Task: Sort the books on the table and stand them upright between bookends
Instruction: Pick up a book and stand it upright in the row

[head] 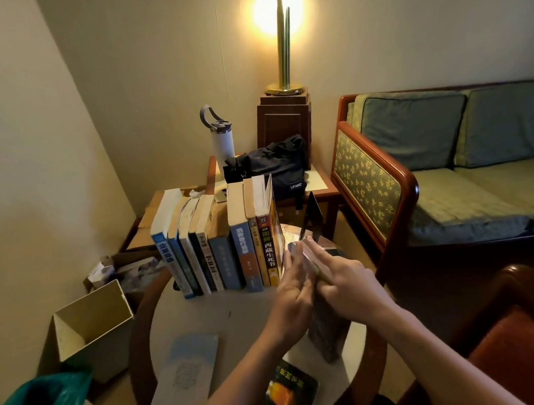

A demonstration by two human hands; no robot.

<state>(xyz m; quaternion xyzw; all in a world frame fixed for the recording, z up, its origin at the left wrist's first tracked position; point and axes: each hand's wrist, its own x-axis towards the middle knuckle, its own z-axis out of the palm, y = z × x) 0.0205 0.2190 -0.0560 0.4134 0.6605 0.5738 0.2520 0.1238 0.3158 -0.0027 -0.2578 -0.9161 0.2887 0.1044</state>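
Row of books (218,248) stands far side of bench (236,311), bookend (312,213) just right of it. Upright book (330,332) between left hand (293,284) and right hand (346,279). Flat book (183,371) near-left, second flat book (288,391) at near edge. Box (92,327) on floor, left.

I have both bare forearms stretched in across the near edge of the counter (236,311), angled toward each other. My left hand (294,285) stands on edge, fingers straight and together, palm flat against the left face of an upright book (330,335). My right hand (341,276) presses the opposite face, fingers straight and pointing toward the far edge. The fingertips of both hands lie close together.
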